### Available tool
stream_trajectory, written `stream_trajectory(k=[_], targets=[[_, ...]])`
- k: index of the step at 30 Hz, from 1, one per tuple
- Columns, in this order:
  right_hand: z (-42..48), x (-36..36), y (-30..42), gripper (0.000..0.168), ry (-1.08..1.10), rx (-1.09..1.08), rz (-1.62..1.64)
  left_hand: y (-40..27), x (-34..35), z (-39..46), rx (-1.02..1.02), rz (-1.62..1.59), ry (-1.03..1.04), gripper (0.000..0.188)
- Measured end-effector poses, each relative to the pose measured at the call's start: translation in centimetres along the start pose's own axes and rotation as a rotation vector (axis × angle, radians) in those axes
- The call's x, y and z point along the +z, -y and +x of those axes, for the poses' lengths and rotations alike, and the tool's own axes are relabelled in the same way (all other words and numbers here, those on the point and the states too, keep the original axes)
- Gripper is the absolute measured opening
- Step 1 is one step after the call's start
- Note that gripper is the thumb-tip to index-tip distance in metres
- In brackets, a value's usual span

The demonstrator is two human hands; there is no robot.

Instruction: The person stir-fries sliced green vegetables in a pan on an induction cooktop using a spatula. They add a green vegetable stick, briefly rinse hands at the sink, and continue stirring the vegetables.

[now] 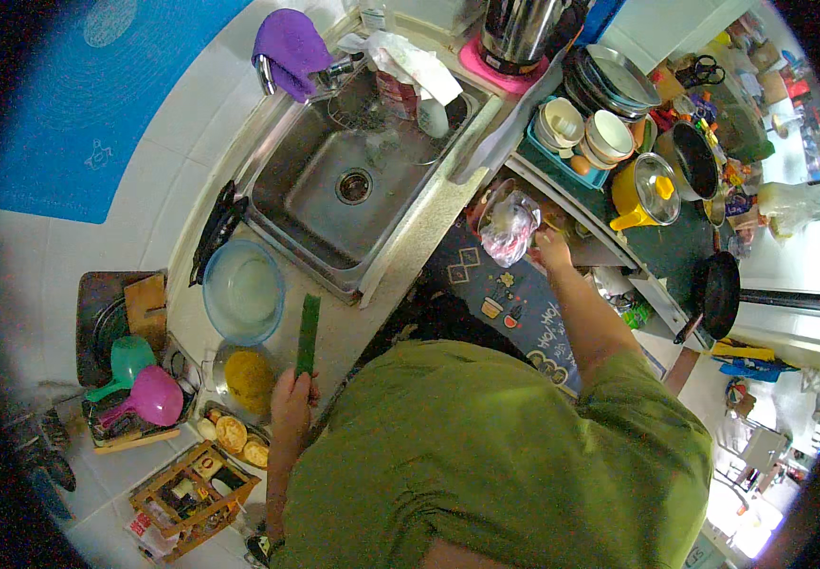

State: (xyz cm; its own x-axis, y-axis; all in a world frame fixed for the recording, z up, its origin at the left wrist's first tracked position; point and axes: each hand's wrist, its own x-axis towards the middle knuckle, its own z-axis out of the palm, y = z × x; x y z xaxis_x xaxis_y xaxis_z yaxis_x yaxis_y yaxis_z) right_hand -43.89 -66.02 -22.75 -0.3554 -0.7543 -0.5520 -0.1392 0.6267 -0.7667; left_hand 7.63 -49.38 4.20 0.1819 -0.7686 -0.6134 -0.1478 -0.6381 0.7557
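Note:
My left hand [295, 398] is closed on the lower end of a long flat green strip [308, 331], which points away from me over the counter. A pot or bowl with yellow contents [248, 377] stands beside that hand, and a light-blue plastic basin [243, 291] is a little farther off. On the other side, my right hand [551, 249] reaches down below counter height, next to a crumpled clear plastic bag [511, 227] with pinkish contents. Its fingers are partly hidden, so I cannot tell whether it grips anything.
A stainless-steel sink [296, 235] is set in the counter ahead. To the right, bowls [610, 134], a yellow lidded pot [644, 188] and a black frying pan [721, 295] stand on a dark worktop. A wooden condiment rack [197, 530] is at the lower left.

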Motion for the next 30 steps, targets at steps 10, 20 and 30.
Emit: stream_trajectory(k=[10,20,30], targets=[[-9.3,9.2,10.6,0.017,0.573,-0.528,-0.102,-2.8,1.9,-3.4,-0.03,0.383,-0.072,0.024],[-27.2,24.1,27.9,0.024,1.544,-1.513,-1.126,-3.1,0.9,-7.1,0.037,0.724,-0.191,0.024],[-35.4,30.7,27.0,0.023,2.075,-1.588,-1.237,4.2,4.1,-10.0,-0.007,0.589,-0.457,0.02]])
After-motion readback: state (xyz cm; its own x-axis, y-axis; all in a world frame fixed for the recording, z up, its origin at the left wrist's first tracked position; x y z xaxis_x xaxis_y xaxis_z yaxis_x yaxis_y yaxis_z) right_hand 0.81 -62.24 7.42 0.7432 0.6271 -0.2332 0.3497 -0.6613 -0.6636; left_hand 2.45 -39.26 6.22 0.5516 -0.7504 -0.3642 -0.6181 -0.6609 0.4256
